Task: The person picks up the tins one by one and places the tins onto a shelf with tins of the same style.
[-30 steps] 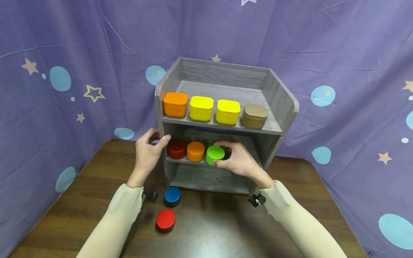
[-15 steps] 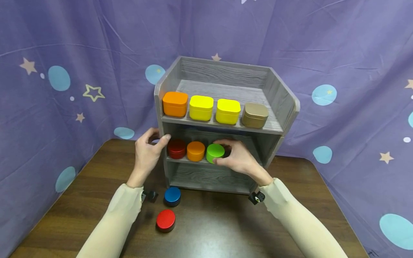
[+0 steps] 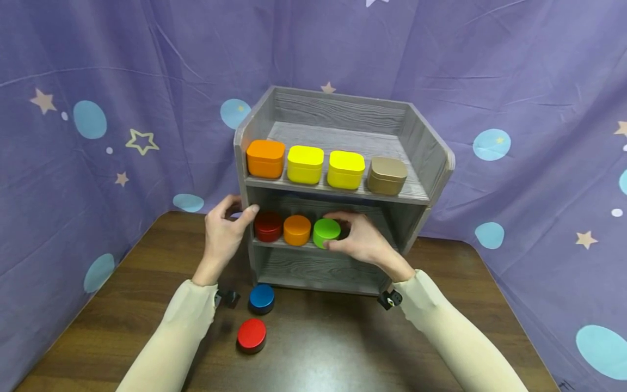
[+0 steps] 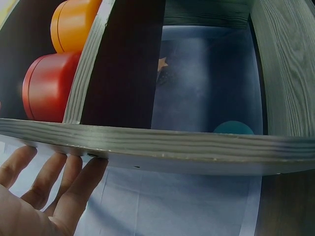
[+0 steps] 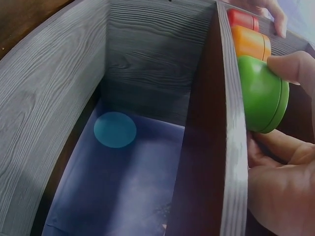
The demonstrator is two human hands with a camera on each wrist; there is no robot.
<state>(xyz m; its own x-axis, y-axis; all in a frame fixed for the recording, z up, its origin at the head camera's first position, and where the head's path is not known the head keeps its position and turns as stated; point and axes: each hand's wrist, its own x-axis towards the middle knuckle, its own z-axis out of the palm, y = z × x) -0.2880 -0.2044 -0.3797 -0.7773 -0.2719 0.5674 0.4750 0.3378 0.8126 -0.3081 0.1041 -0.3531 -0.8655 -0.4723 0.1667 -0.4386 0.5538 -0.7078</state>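
nearest the viewer, two arms in cream sleeves reach forward over a brown wooden table, a small black device at the right wrist and another at the left. on the table, between the forearms and closer to the left one, sits a round red tin; just beyond it is a round blue tin, near the foot of a grey wood-grain shelf unit.

the left hand grips the unit's left side panel, thumb at the front edge and fingers against the outer face. the right hand has its fingers clamped on a round green tin, thumb on the near side. this green tin is at the right end of a row on the middle board; to its left stand a round orange tin and, near the panel, a dark red tin.

above, along the front of the top board, four rounded boxes stand in a line: an orange box, two yellow boxes and a bronze-coloured box at the right. behind everything hangs a purple curtain printed with stars and pale blue spots.
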